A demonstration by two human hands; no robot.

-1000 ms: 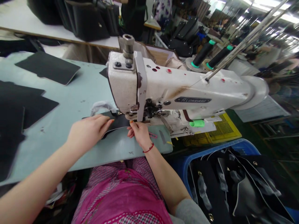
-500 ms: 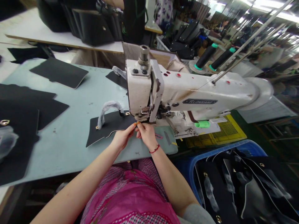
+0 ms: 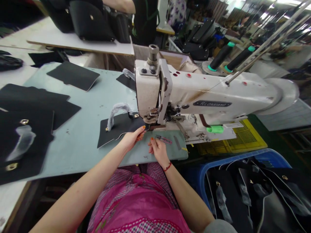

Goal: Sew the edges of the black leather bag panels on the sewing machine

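Observation:
My left hand (image 3: 133,138) is closed, thumb and finger pinching the near edge of a black bag panel (image 3: 121,125) just left of the needle area. The panel lies flat on the pale green table, its far right end under the head of the white sewing machine (image 3: 147,94). A plastic-wrapped handle (image 3: 112,117) with gold fittings arches up from it. My right hand (image 3: 158,150) is over the table nearer my body, fingers curled together; whatever they may hold is hidden. Just beyond its fingertips lie pink-handled thread snips (image 3: 164,139).
More black panels (image 3: 24,139) lie at the left, and one (image 3: 74,75) farther back. A blue tub (image 3: 201,174) full of panels stands at right, beside a yellow crate (image 3: 243,134). Thread cones (image 3: 221,56) stand behind the machine. Across the table a person's arm (image 3: 121,5) is near black bags.
My right hand has drawn away from the left hand and the needle area, toward my body, uncovering the snips. My left hand stays at the panel's edge. The view has shifted slightly.

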